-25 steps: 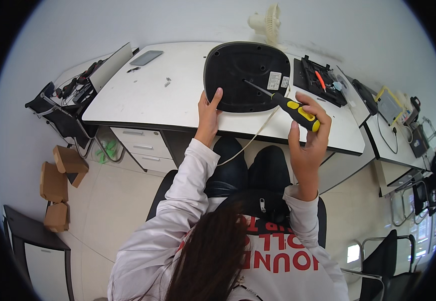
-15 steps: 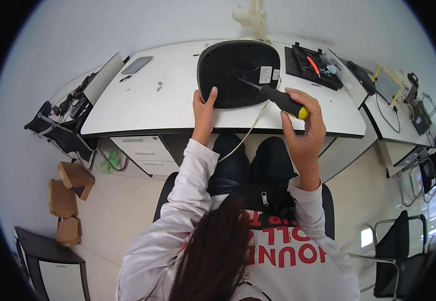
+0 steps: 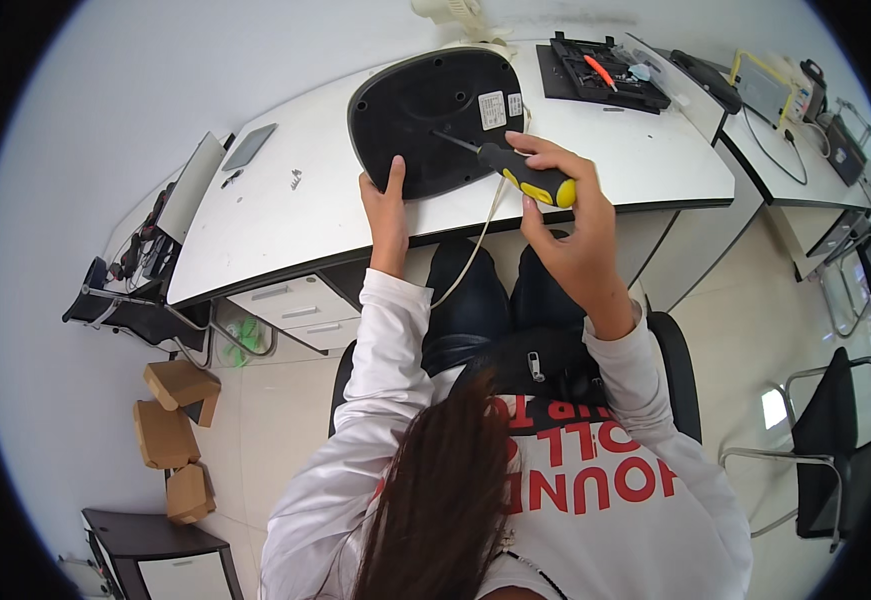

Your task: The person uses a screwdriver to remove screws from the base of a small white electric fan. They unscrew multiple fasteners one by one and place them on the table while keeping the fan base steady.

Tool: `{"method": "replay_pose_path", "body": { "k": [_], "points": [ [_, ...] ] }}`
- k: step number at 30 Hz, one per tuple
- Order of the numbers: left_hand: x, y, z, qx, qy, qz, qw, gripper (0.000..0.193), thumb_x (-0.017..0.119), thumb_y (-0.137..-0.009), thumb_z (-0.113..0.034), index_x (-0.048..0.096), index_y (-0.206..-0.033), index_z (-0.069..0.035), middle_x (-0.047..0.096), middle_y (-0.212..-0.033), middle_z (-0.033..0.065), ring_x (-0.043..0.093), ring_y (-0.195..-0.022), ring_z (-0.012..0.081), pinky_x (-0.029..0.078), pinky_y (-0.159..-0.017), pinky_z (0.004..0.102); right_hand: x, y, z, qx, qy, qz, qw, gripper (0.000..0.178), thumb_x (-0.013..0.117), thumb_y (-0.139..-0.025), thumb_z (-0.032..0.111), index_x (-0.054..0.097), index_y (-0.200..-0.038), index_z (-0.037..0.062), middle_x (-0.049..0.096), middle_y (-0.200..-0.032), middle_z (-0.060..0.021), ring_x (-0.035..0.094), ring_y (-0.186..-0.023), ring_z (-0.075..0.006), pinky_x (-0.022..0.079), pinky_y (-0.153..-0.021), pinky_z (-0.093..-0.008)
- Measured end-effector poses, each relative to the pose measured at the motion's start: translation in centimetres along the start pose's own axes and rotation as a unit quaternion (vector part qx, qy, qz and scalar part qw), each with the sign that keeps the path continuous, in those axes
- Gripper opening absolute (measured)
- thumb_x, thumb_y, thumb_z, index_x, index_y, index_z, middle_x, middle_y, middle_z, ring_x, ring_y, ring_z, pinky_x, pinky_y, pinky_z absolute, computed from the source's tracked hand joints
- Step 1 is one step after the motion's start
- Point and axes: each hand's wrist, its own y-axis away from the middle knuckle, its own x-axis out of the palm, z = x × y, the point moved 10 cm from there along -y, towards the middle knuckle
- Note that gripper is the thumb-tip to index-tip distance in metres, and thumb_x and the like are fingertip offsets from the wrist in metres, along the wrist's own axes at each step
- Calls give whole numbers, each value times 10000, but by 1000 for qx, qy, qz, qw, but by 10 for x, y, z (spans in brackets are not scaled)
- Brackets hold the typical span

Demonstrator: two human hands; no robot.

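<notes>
A black rounded base [image 3: 410, 115], with screw holes and white labels on its underside, stands tilted up on the desk facing me. My left hand [image 3: 387, 210] grips its lower left edge, thumb on the front, the other fingers mostly hidden behind. In my right hand [image 3: 570, 205] is a black and yellow screwdriver [image 3: 530, 175], its handle held between thumb and fingers. The shaft points left, and its tip meets the middle of the base; whether it sits in a hole I cannot tell. A pale cord [image 3: 485, 235] hangs from behind the base toward my lap.
Behind the base, part of a cream fan [image 3: 445, 10] shows. An open black tool case [image 3: 610, 80] with red-handled pliers [image 3: 599, 72] lies at the right back of the white desk [image 3: 285, 235]. On the left are small screws [image 3: 296, 180] and a flat grey device [image 3: 250, 146].
The screwdriver handle has turned in my right fingers, and its yellow stripes now show. The whole view has shifted and tilted a little. My left hand keeps its hold on the base.
</notes>
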Motion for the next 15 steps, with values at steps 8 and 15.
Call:
{"method": "replay_pose_path", "body": {
  "k": [8, 15],
  "points": [
    [-5, 11, -17, 72, -112, -40, 990, 564, 664, -853, -235, 368, -1260, 19, 463, -1225, 133, 447, -1130, 221, 349, -983, 345, 4, 5, -6, 53, 62, 45, 996, 358, 717, -693, -13, 588, -1022, 44, 572, -1071, -129, 578, -948, -279, 461, -797, -315],
    [-3, 73, -48, 132, -139, -95, 977, 411, 607, -887, -219, 437, -1189, 4, 484, -1120, 108, 485, -1011, 192, 430, -871, 305, -3, 5, 4, 17, 12, -25, 999, 368, 699, -685, -83, 556, -1002, 36, 573, -1026, -125, 584, -990, -271, 476, -826, -319]
  ]
}}
